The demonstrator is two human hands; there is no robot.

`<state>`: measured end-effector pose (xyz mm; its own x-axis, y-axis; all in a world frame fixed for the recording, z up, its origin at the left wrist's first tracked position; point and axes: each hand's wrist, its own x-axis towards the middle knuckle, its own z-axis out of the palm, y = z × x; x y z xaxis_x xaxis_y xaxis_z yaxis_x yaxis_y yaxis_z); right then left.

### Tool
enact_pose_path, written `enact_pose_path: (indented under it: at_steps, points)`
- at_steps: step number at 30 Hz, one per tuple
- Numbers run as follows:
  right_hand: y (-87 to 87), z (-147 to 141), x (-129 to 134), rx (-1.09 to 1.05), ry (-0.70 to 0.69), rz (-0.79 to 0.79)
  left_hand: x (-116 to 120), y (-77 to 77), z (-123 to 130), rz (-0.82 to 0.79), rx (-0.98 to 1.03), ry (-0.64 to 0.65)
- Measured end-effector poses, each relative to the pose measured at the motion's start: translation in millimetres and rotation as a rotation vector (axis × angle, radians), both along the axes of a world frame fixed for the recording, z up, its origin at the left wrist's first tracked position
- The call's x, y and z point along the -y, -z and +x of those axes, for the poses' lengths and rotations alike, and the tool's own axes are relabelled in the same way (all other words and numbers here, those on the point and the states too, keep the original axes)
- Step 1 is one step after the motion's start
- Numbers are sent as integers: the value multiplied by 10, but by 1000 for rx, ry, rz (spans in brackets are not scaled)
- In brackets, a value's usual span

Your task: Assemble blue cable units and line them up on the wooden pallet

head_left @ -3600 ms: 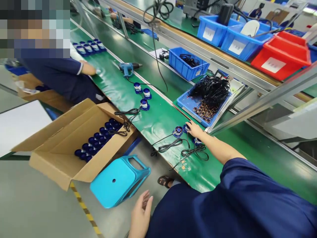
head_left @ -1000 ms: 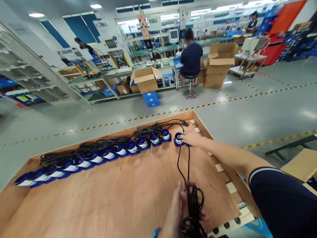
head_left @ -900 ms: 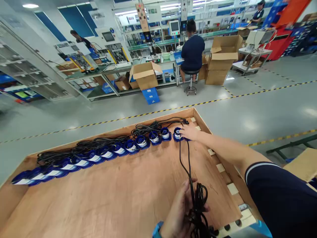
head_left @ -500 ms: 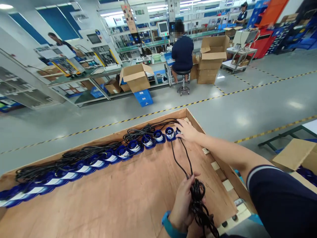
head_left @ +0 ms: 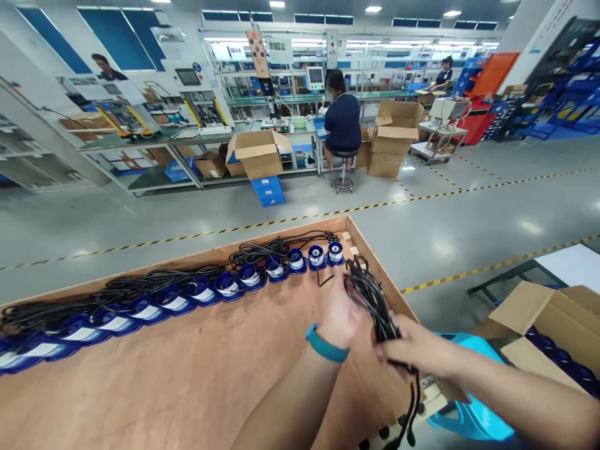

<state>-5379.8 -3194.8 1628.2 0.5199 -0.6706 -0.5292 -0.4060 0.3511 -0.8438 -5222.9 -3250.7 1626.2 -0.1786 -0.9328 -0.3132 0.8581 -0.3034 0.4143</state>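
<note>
A bundle of black cables (head_left: 370,294) hangs over the right end of the wooden crate (head_left: 384,270). My right hand (head_left: 405,344) is wrapped round its lower part, with loose ends dangling below. My left hand (head_left: 343,306), with a teal band at the wrist, is at the bundle's upper left side; its fingers are blurred and partly hidden by the cables. Just beyond it, a blue and white round part (head_left: 335,252) stands last in a row of similar parts (head_left: 227,285) along the crate's far wall. More black cables (head_left: 159,282) lie behind the row.
An open carton (head_left: 557,325) holding blue parts and a turquoise stool (head_left: 475,387) stand right of the crate. Beyond the striped floor line are a seated person (head_left: 344,122), cartons (head_left: 394,137) and workbenches (head_left: 187,139). Two other people are farther back.
My right hand has left the end part and now holds the cable bundle. The bundle has moved up towards the crate's right wall. My left hand has moved forward, and the camera view has shifted.
</note>
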Motion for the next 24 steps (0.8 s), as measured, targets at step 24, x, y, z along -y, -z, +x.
enact_pose_path:
  at_steps: [24]
  points:
    - [676, 2228, 3484, -665, -799, -922, -1851, 2559, 355, -589, 2247, -274]
